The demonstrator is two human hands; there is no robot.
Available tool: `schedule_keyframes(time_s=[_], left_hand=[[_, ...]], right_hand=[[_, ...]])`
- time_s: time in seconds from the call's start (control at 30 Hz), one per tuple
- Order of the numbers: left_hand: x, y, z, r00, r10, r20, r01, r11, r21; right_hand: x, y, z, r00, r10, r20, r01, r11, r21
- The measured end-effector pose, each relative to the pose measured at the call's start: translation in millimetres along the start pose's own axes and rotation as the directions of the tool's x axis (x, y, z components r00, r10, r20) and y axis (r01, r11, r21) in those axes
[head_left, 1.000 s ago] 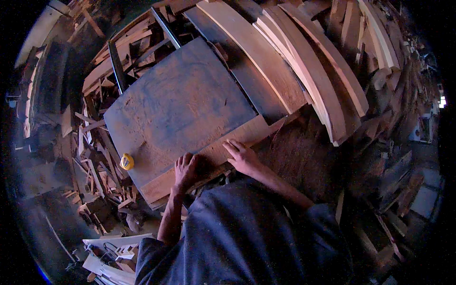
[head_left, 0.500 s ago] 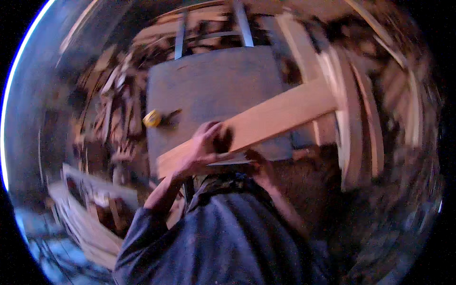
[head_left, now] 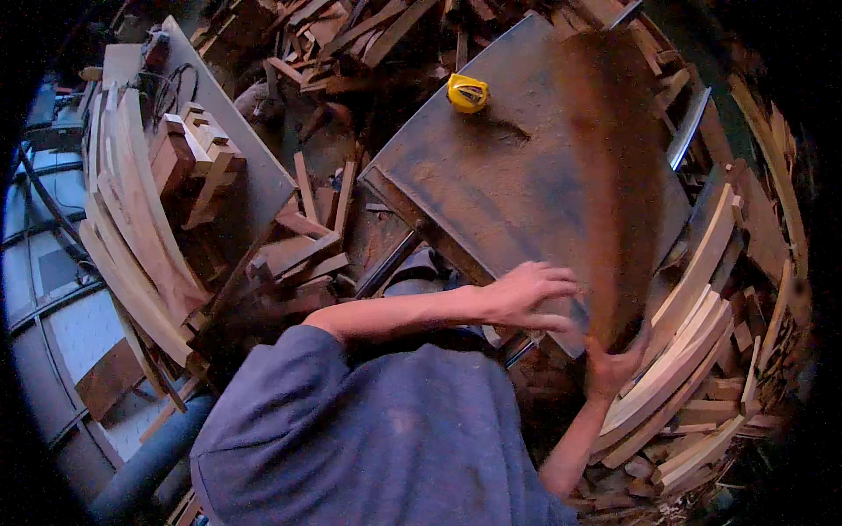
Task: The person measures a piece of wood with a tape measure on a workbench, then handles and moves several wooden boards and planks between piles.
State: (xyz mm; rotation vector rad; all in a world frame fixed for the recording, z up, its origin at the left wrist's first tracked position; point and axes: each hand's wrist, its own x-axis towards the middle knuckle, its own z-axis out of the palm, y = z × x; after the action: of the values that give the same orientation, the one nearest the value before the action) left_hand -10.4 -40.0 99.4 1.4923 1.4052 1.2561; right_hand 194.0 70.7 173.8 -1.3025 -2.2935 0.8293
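Note:
A wooden board (head_left: 614,184), smeared by motion, stretches away from me over the right side of a dusty flat tabletop (head_left: 500,193). My right hand (head_left: 617,361) grips the board's near end, thumb on one side and fingers on the other. Just left of that end is my left hand (head_left: 537,298), its fingers spread and nothing in them; whether a fingertip touches the board I cannot tell. A yellow tape measure (head_left: 467,94) lies on the tabletop near its far left edge.
Long pale planks (head_left: 680,359) are stacked at the right. More curved planks (head_left: 132,210) lean at the left, beside notched wooden blocks (head_left: 197,153) on a second surface. Offcuts (head_left: 351,39) pile up beyond the tabletop, and scraps (head_left: 303,254) fill the gap at left.
The board has swung from lying crosswise to pointing away from me. My left hand has come off it, while my right hand now holds its near end. The view has turned.

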Motion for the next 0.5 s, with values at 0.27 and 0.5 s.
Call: schedule_keyframes(time_s=[0.27, 0.5], left_hand=[[-54.3, -29.5, -26.5, 0.991, 0.041, 0.129, -0.066, 0.978, 0.199], [-10.1, -78.2, -9.3, 0.971, 0.071, 0.227, -0.187, 0.815, 0.548]], right_hand=[[-12.8, 38.7, 64.0, 0.952, 0.032, 0.303, 0.111, 0.89, -0.442], [-30.6, 81.0, 88.8, 0.917, -0.088, 0.39, 0.257, 0.877, -0.407]])
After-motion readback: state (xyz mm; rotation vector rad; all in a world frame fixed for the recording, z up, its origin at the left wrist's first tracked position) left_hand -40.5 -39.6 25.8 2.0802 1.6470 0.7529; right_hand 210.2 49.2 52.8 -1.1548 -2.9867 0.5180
